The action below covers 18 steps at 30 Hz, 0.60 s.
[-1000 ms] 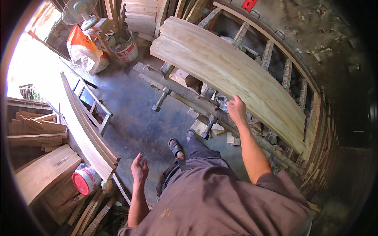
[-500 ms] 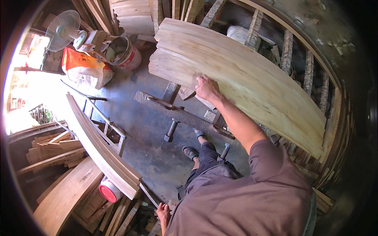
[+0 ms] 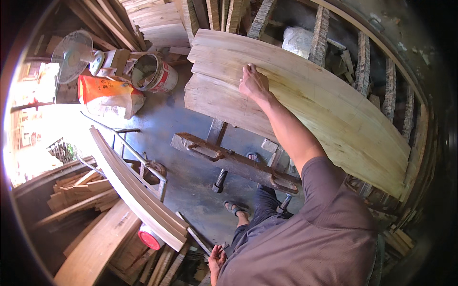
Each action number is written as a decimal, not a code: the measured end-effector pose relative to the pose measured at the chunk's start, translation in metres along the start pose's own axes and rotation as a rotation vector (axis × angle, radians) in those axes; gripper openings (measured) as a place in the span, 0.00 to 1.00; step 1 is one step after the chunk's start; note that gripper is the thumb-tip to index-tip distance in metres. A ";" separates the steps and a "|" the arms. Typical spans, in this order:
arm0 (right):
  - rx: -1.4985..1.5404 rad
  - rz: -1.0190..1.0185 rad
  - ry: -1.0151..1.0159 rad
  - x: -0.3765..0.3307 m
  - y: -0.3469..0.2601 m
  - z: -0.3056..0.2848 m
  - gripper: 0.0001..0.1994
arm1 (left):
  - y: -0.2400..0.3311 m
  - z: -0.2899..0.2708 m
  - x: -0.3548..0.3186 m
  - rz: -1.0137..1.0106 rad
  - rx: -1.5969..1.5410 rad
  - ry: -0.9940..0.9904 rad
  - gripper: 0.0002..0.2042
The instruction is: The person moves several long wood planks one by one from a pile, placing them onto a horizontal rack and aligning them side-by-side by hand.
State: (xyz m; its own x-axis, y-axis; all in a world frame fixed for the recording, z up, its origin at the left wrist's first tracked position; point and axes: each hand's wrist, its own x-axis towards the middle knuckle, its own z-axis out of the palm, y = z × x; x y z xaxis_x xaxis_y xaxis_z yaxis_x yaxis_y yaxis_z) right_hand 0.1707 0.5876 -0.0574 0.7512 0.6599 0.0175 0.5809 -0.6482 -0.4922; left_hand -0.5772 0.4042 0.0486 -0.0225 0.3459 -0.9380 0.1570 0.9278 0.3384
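A wide, pale wooden panel [image 3: 324, 109] made of joined boards lies across a frame in front of me, its far left end stepped and uneven. My right hand [image 3: 254, 83] rests on the panel's left part with the fingers closed and pressed down on the wood. Whether a thin piece lies under those fingers I cannot make out. My left hand [image 3: 217, 259] hangs low by my side, fingers loosely bent and apart, with nothing seen in it. Nearest to it are long, curved pale wooden strips [image 3: 138, 186], stacked together.
A rusty metal bar [image 3: 234, 159] with large bolts [image 3: 219, 181] stands below the panel. Slatted rack bars [image 3: 362, 64] lie beyond it. At the left are a fan [image 3: 74, 57], a bucket [image 3: 155, 74], an orange-white sack [image 3: 107, 93], a metal stand [image 3: 150, 167] and piled boards [image 3: 100, 243].
My right hand has slid away from the panel's near edge, farther up onto its surface. My view has shifted a little. The left hand stays low at my side.
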 end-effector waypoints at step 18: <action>0.400 -0.019 -0.012 -0.063 -0.094 0.001 0.25 | 0.010 0.003 -0.004 -0.007 -0.457 -0.265 0.04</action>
State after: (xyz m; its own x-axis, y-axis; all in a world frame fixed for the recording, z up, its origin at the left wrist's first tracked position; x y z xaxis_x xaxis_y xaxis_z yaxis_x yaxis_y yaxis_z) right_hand 0.0685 0.6079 -0.0127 0.7364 0.6762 0.0207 0.4249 -0.4385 -0.7919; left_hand -0.5727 0.4112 0.0554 0.2378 0.3472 -0.9071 -0.2904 0.9166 0.2747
